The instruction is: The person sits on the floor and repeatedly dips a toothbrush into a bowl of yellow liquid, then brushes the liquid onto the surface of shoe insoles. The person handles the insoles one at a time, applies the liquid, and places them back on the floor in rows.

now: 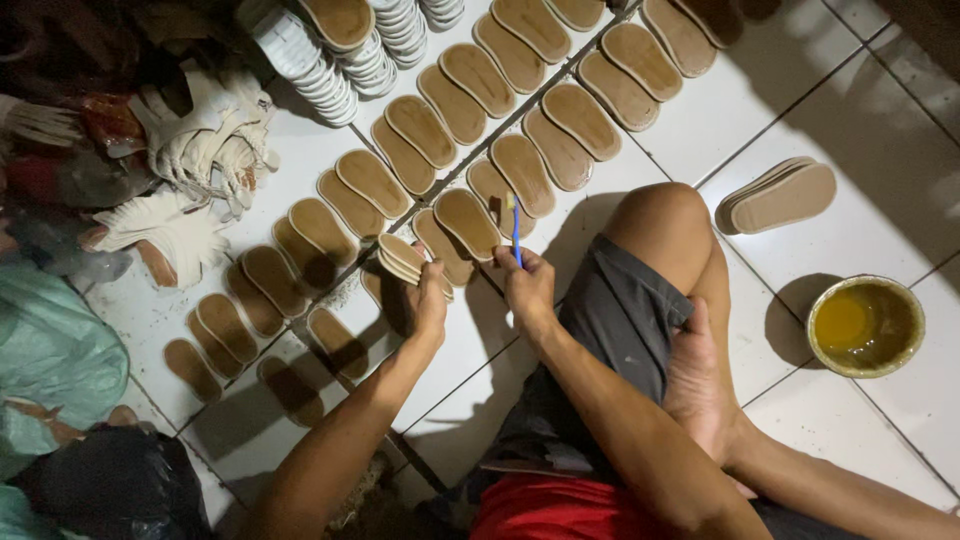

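Many soles (pixel 560 118) are laid out far; a few (pixel 405 258) are gripped by the left hand (pixel 428 305), a brush (pixel 515 228) pinched by the right hand (pixel 527 285); a small stack (pixel 780 195) waits right.

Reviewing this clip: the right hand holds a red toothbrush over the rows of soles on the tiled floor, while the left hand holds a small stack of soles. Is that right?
Not quite. In the head view the toothbrush in the right hand is blue, not red. The rest stands: left hand holds a small stack of soles, with rows of soles on the tiled floor.

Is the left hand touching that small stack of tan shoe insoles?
Touching. The head view shows the left hand gripping the small stack of tan shoe insoles, fingers wrapped over its near end with no gap.
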The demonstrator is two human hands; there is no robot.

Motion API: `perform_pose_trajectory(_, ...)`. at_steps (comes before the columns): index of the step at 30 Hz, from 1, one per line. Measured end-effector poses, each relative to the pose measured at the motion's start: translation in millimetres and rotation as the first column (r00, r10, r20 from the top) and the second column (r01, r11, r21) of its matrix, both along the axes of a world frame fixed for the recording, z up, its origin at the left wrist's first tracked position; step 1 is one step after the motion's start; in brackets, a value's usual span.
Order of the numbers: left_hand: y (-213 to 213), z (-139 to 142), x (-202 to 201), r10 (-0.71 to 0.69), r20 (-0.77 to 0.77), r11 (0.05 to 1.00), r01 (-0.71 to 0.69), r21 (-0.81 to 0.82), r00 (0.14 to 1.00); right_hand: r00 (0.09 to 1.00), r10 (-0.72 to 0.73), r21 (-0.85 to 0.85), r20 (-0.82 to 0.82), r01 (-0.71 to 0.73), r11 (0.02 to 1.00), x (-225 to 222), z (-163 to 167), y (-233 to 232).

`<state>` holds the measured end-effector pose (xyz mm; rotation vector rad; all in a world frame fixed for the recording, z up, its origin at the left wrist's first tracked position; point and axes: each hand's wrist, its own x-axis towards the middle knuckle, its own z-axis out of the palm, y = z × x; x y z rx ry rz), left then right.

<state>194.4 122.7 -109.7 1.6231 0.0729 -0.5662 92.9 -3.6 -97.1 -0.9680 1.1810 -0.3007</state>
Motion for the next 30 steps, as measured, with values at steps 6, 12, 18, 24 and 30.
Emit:
perform_pose_trajectory(6,8,26,-3,-0.037,0.276,0.978,-0.021,0.205,0.96,0.991,0.13,-0.26,0.017,-0.121,0.958,-15,17,8)
perform_pose_trajectory(12,-21,110,-33,-0.524,-0.362,0.817,0.336,-0.468,0.771,0.969,0.222,-0.502,0.109,-0.139,0.853,-93,132,-23)
perform_pose_trajectory(18,-65,200,-143,-0.961,-0.272,0.21,0.537,-0.817,-0.038,0.907,0.35,-0.423,0.235,-0.229,0.877,-222,215,-92)
perform_pose_trajectory(24,-114,222,-232,-0.936,-0.162,0.115,0.163,-0.98,-0.313,0.975,0.217,-0.517,0.037,-0.167,0.839,-359,212,-93)
perform_pose_trajectory(30,-130,218,-273,-0.949,-0.23,0.182,0.22,-0.958,-0.217,0.92,-0.175,-0.681,-0.351,-0.123,0.722,-452,157,-149)
